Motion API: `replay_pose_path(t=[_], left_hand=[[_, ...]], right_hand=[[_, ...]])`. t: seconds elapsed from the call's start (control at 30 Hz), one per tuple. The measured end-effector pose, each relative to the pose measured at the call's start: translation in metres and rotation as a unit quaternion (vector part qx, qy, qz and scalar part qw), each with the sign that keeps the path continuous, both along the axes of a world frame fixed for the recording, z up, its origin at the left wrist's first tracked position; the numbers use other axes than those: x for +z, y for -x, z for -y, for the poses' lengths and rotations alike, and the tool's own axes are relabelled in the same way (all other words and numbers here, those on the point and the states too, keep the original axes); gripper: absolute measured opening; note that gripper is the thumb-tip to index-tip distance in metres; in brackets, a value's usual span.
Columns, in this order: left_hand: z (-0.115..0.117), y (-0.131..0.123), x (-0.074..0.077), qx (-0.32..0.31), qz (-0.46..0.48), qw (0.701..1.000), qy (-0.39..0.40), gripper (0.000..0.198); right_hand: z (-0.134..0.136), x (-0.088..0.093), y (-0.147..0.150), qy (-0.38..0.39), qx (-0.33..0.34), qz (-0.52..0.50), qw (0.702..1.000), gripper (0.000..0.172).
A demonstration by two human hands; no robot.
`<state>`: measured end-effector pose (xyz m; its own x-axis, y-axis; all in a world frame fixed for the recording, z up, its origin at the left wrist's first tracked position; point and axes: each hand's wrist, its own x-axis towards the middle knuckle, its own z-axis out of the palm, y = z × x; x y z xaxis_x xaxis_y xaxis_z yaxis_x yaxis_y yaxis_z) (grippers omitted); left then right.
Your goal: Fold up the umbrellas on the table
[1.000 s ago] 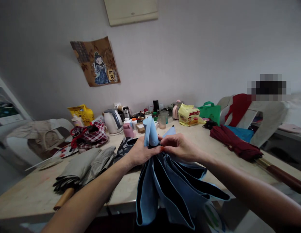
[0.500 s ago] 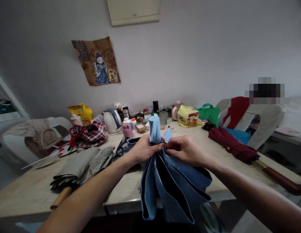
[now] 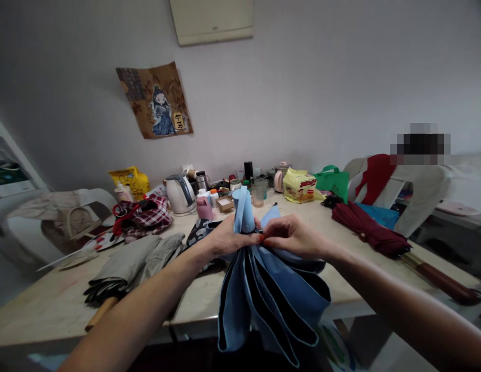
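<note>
A light blue umbrella (image 3: 271, 299) with a black lining hangs folded over the table's front edge, its pleats falling toward me. My left hand (image 3: 225, 238) is closed around its gathered top, where a blue fold (image 3: 243, 209) sticks up. My right hand (image 3: 292, 236) pinches the fabric just right of that, fingertips touching the left hand's thumb.
On the table (image 3: 42, 310) lie a grey folded umbrella (image 3: 127, 266) with a wooden handle at the left and a dark red umbrella (image 3: 374, 232) at the right. A kettle (image 3: 179, 194), plaid bag (image 3: 143, 214), cups, bottles and a yellow packet (image 3: 300, 186) crowd the back. A chair with clothes stands right.
The blue upright fold has tilted slightly left and the pleats have shifted. Both hands stay at the umbrella's gathered top, barely moved.
</note>
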<state>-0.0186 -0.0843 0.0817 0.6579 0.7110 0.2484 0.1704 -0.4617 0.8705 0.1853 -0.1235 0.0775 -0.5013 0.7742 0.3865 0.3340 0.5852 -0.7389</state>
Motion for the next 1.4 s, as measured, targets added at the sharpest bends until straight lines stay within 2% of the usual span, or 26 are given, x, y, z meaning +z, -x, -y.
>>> replay_pose_path(t=[0.1, 0.2, 0.33, 0.4, 0.47, 0.53, 0.6, 0.7, 0.8, 0.87, 0.93, 1.07, 1.13, 1.27, 1.33, 1.4], left_hand=[[0.001, 0.001, 0.003, 0.017, -0.005, 1.0, -0.021, 0.029], [0.0, 0.003, 0.003, 0.024, -0.004, 0.999, -0.037, 0.028], [0.0, 0.006, -0.004, 0.021, -0.012, 0.998, -0.054, 0.025], [0.003, 0.007, -0.006, 0.049, 0.0, 0.995, -0.086, 0.023], [0.01, 0.009, -0.005, 0.094, 0.016, 0.983, -0.154, 0.017], [0.02, 0.012, -0.001, 0.123, 0.021, 0.959, -0.256, 0.01], [0.029, 0.017, 0.002, 0.119, 0.029, 0.918, -0.376, 0.005], [0.036, 0.025, 0.002, 0.107, 0.044, 0.831, -0.544, 0.008], [0.037, 0.029, -0.002, 0.144, 0.025, 0.754, -0.641, 0.012], [0.036, 0.029, -0.003, 0.17, 0.017, 0.731, -0.661, 0.01], [0.035, 0.028, -0.004, 0.174, 0.008, 0.722, -0.67, 0.008], [0.031, 0.029, -0.009, 0.101, -0.042, 0.7, -0.705, 0.013], [0.027, 0.031, -0.012, 0.057, -0.076, 0.69, -0.718, 0.018], [0.019, 0.026, -0.008, 0.032, -0.134, 0.644, -0.752, 0.019], [0.016, 0.02, -0.004, 0.034, -0.157, 0.619, -0.769, 0.021], [0.014, 0.012, 0.0, 0.029, -0.166, 0.596, -0.785, 0.02]], right_hand=[[0.001, 0.008, -0.018, 0.03, -0.034, -0.069, 0.997, 0.016], [0.002, 0.007, -0.038, 0.059, -0.079, -0.118, 0.988, 0.023], [0.011, -0.014, -0.057, 0.086, -0.12, -0.151, 0.977, 0.027], [0.019, -0.026, -0.062, 0.095, -0.145, -0.17, 0.97, 0.028], [0.029, -0.038, -0.065, 0.105, -0.177, -0.188, 0.96, 0.029], [0.039, -0.048, -0.069, 0.116, -0.202, -0.204, 0.951, 0.032], [0.046, -0.057, -0.073, 0.129, -0.219, -0.224, 0.941, 0.036], [0.049, -0.07, -0.077, 0.139, -0.252, -0.272, 0.918, 0.042], [0.047, -0.078, -0.075, 0.137, -0.27, -0.318, 0.899, 0.047], [0.045, -0.079, -0.071, 0.139, -0.261, -0.344, 0.891, 0.05], [0.043, -0.076, -0.067, 0.145, -0.245, -0.369, 0.885, 0.054], [0.043, -0.067, -0.063, 0.145, -0.232, -0.4, 0.874, 0.055], [0.046, -0.063, -0.059, 0.154, -0.209, -0.4, 0.879, 0.051], [0.057, -0.061, -0.032, 0.266, -0.077, -0.334, 0.901, 0.05], [0.061, -0.062, -0.012, 0.333, 0.008, -0.314, 0.889, 0.055], [0.063, -0.061, 0.008, 0.37, 0.073, -0.335, 0.863, 0.061]])
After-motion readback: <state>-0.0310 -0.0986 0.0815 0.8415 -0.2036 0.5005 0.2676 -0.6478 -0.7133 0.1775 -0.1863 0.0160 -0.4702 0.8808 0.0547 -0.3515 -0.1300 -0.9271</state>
